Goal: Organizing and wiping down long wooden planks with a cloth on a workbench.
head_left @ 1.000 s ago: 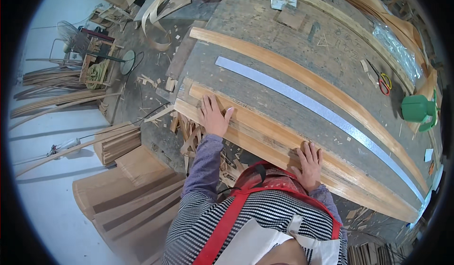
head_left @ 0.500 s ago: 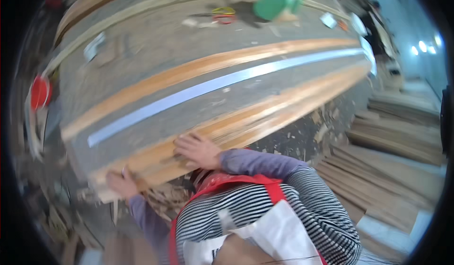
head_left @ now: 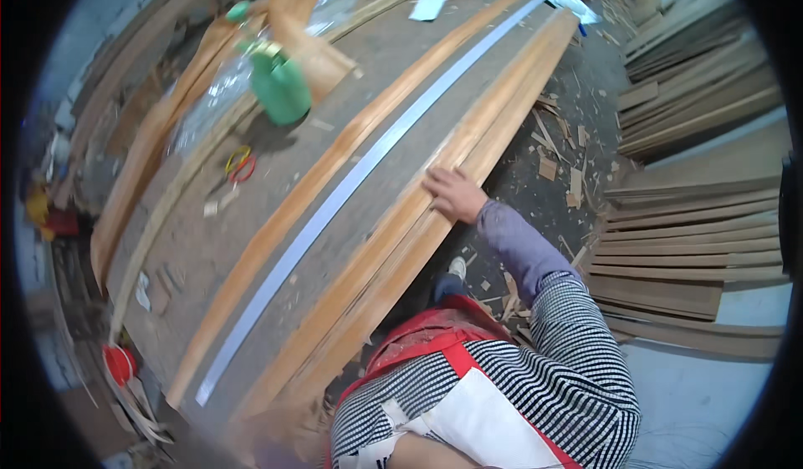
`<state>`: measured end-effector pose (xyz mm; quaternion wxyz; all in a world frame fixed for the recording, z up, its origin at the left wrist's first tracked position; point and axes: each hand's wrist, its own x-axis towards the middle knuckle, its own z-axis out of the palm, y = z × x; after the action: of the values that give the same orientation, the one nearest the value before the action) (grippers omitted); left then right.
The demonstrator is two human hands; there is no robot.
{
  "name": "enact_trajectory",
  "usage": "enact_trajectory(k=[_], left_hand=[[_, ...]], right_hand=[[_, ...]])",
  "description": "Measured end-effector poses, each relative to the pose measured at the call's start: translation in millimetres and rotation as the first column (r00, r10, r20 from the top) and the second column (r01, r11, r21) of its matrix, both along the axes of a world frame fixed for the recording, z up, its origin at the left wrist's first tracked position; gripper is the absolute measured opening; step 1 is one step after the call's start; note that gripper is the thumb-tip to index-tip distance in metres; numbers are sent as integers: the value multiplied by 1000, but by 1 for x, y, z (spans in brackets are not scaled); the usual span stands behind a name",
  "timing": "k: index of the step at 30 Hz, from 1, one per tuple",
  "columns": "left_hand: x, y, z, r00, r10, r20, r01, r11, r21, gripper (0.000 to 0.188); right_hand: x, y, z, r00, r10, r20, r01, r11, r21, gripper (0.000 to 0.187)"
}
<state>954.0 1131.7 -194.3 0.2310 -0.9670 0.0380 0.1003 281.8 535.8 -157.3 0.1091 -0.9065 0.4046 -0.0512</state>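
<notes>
Two long wooden boards [head_left: 393, 218] lie side by side along the near edge of the workbench [head_left: 188, 243]. My right hand [head_left: 454, 194] rests on them about midway, palm down, fingers stretched out across the wood and gripping nothing. At the boards' near end, by the lower edge of the picture, my left hand [head_left: 280, 427] is smeared by motion and its fingers cannot be made out. Beyond the boards runs a long, flat, pale-blue strip [head_left: 355, 172], and parallel to it lies a narrower wooden strip [head_left: 335, 155].
A green pump bottle [head_left: 280, 91] stands farther back, near a yellow and a red ring [head_left: 241, 166]. Curved wooden pieces [head_left: 138, 193] line the bench's far side. A red round object [head_left: 120, 365] sits at its left corner. Stacked planks [head_left: 694, 235] and scattered offcuts lie to the right.
The view has turned, so the boards now run more steeply up the picture. My hands are farther apart: the right lies farther along the boards, the left blurs at their near end.
</notes>
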Motion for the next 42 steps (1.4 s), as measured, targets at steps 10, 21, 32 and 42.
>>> enact_trajectory(k=[10,21,32,42], left_hand=[[-386,-400,43,654,-722,224,628,354,-693,59],[-705,-689,53,-20,-977,214,651,-175,-739,73],[-772,-762,78,444,-889,-109,704,422,-571,80],[-904,-847,33,734,-677,53,545,541,-640,110]], right_hand=[[-96,-81,-13,981,-149,128,159,984,-76,62],[-242,-231,-19,972,129,194,-114,990,-88,60],[-415,-444,-7,998,32,49,-25,990,-136,55],[-517,-554,-13,997,-47,59,51,997,-65,56]])
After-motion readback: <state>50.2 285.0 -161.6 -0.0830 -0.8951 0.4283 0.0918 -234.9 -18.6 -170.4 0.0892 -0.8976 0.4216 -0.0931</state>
